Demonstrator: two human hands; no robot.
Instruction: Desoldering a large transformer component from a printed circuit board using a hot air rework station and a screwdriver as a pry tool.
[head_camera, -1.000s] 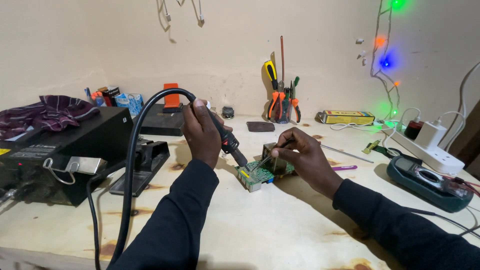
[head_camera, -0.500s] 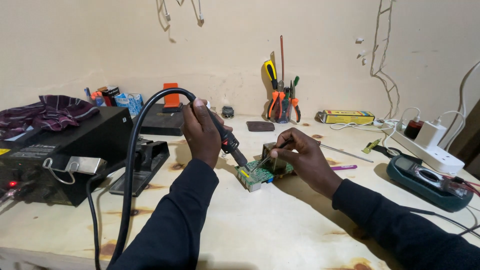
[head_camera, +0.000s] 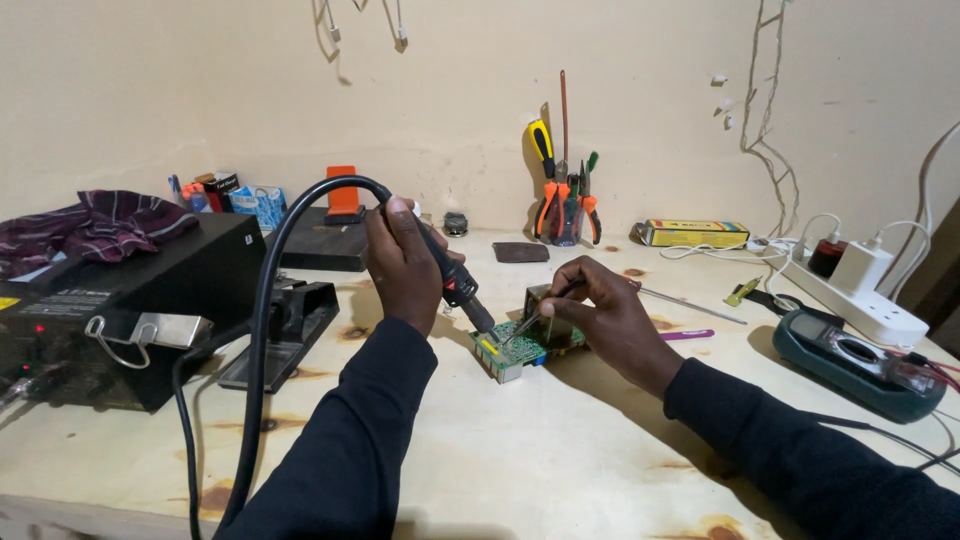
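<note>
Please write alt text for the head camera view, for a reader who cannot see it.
At a wooden workbench, the left hand aims a black hot-air handpiece at a small green circuit board, while the right hand holds tweezers to it. A black station box sits left, a multimeter right.

Circuit board (head_camera: 522, 347) mid-worktop (head_camera: 560, 450); station box (head_camera: 120, 300) left, multimeter (head_camera: 850, 360) right, tool holder (head_camera: 565, 205) behind.
</note>
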